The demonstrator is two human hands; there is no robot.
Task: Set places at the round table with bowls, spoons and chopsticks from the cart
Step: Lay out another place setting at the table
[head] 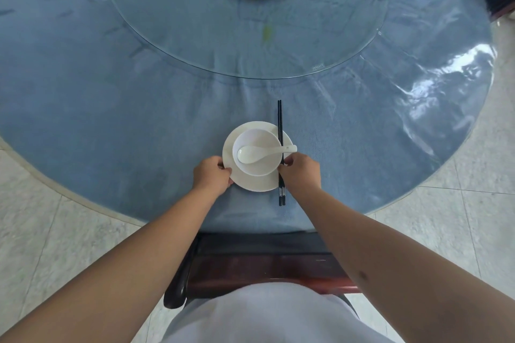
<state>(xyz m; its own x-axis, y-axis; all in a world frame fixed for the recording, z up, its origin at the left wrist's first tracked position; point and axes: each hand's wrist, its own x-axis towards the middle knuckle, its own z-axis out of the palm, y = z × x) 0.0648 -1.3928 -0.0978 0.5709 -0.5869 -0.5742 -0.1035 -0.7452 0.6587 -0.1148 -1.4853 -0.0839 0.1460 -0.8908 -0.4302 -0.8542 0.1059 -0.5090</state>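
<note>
A dark wooden chair (pixel 264 264) sits nearest. On the blue round surface (pixel 111 120), the left hand (pixel 211 175) grips the white round plate (pixel 256 182). The right hand (pixel 302 172) pinches black chopsticks (pixel 280 125) pointing far. The white spoon (pixel 259 153) lies in the white bowl (pixel 257 167), handle right.

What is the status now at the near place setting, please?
Left hand grips plate rim. Right hand pinches chopsticks lying across plate. Spoon in bowl. Nothing in the way.
</note>
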